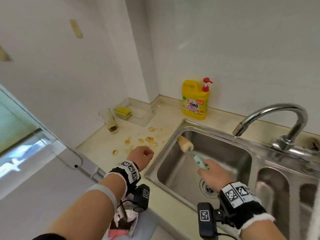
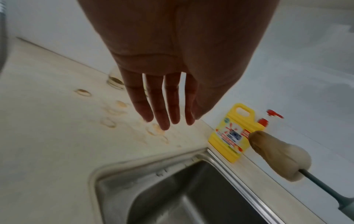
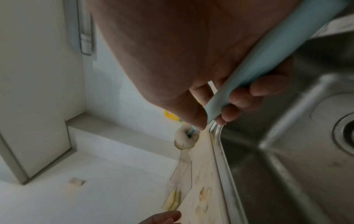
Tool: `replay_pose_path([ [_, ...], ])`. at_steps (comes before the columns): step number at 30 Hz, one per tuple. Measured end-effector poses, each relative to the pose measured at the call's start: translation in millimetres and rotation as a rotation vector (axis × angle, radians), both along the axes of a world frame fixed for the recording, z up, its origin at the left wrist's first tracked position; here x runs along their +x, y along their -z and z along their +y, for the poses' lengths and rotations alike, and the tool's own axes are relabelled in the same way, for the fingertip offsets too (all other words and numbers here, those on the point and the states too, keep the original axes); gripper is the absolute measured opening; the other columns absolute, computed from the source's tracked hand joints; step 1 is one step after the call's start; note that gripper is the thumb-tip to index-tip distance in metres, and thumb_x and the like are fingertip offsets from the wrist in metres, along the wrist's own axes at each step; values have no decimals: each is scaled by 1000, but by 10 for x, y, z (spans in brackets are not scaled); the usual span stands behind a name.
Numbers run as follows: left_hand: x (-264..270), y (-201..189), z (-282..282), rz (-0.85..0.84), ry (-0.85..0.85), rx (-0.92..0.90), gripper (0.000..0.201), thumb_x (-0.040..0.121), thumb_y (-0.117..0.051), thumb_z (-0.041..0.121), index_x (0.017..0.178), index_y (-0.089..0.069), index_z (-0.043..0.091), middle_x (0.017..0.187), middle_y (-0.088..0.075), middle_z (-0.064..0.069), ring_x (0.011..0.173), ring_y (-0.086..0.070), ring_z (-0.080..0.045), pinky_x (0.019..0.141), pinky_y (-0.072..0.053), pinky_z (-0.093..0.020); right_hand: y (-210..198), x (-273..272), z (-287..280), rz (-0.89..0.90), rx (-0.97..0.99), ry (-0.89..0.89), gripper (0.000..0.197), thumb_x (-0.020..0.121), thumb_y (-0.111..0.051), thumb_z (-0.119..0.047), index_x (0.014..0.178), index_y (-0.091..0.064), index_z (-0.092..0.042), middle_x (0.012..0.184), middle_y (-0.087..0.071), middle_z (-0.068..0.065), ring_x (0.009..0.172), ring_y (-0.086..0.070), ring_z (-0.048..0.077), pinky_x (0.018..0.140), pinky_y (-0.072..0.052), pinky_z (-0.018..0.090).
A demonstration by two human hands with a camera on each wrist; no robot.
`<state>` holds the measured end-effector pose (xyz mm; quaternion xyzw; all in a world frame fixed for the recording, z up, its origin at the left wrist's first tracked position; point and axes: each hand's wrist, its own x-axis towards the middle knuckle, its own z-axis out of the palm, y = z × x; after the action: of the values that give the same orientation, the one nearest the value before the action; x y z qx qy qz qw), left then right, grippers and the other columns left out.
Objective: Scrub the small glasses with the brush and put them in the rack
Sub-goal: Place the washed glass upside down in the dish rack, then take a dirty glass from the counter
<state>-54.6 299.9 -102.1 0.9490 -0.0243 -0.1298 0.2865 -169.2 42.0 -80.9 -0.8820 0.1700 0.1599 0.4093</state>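
A small dirty glass [image 1: 110, 121] with brown dregs stands on the counter near the left wall; its base [image 2: 115, 81] shows past my left fingers [image 2: 162, 106]. My left hand [image 1: 141, 157] hovers over the stained counter, fingers straight and empty. My right hand [image 1: 212, 175] grips the pale green handle [image 3: 254, 68] of a brush over the sink. The brush's beige sponge head [image 1: 185, 143] points toward the sink's far left corner, and it shows as sponge head [image 2: 281, 156] in the left wrist view and sponge head [image 3: 184, 140] in the right wrist view.
A clear tray [image 1: 138, 113] with a yellow sponge [image 1: 123, 111] sits in the counter corner. A yellow detergent jug [image 1: 194, 101] stands behind the steel sink [image 1: 173, 141]. The curved faucet [image 1: 277, 115] arches over the basin. Orange ring stains [image 1: 140, 141] spot the counter.
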Motion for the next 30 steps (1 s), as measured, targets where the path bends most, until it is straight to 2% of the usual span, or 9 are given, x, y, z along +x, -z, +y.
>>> replay_pose_path([
  [2,88,17,214,-26,-111,-27,13,93,-61,23,101,-71,27,103,-70,6,90,-64,-16,76,-43,-23,-5,243,134,-9,18,-74,5,96,-51,-28,96,-54,-24,79,-60,0,70,-58,19,65,-43,31],
  [6,220,44,669,-45,-325,-78,18,91,-65,23,109,-67,23,102,-68,4,91,-63,-20,76,-44,-26,-29,717,429,-42,-2,-178,12,96,-53,-31,101,-56,-21,82,-60,-3,73,-58,16,62,-40,31],
  [11,724,125,1231,16,-486,-166,46,84,-75,30,123,-52,21,107,-63,-2,90,-67,-26,85,-57,-42,-40,1184,893,-59,62,-220,9,98,-50,-29,103,-55,-22,89,-62,-1,78,-60,17,67,-45,32],
  [13,1050,198,1434,6,-527,-192,62,81,-79,31,132,-46,18,118,-61,-8,96,-68,-30,87,-57,-45,-2,1391,1067,-63,53,-199,9,98,-51,-29,105,-54,-23,91,-62,-1,79,-62,19,72,-48,34],
  [17,1732,389,1779,-19,-571,-205,95,73,-86,37,148,-32,15,140,-50,-15,119,-58,-32,99,-50,-45,115,1810,1383,-58,6,-151,12,99,-50,-26,110,-54,-23,89,-61,-2,73,-60,17,60,-44,29],
  [21,2320,554,1992,-29,-567,-278,117,63,-92,40,154,-23,16,149,-44,-14,133,-47,-31,109,-42,-47,181,2177,1623,-57,-50,-121,11,100,-48,-22,99,-59,-19,85,-62,1,71,-59,17,60,-44,29],
  [25,2609,712,2031,-12,-494,-306,90,72,-88,32,144,-38,13,144,-50,-11,129,-51,-29,104,-42,-37,266,2330,1728,-44,-10,-55,11,101,-48,-26,98,-58,-21,86,-66,4,75,-66,22,72,-55,41],
  [27,2639,753,1999,-37,-485,-308,75,77,-85,28,137,-44,11,137,-55,-10,124,-54,-30,98,-42,-34,280,2343,1755,-71,87,0,7,102,-47,-26,103,-53,-24,83,-66,5,64,-66,18,65,-58,39],
  [30,2593,749,1961,-99,-494,-336,59,76,-85,26,121,-49,14,120,-63,-6,108,-61,-28,85,-44,-30,275,2326,1721,-106,120,50,6,103,-44,-30,109,-47,-30,71,-61,7,50,-56,17,49,-48,30],
])
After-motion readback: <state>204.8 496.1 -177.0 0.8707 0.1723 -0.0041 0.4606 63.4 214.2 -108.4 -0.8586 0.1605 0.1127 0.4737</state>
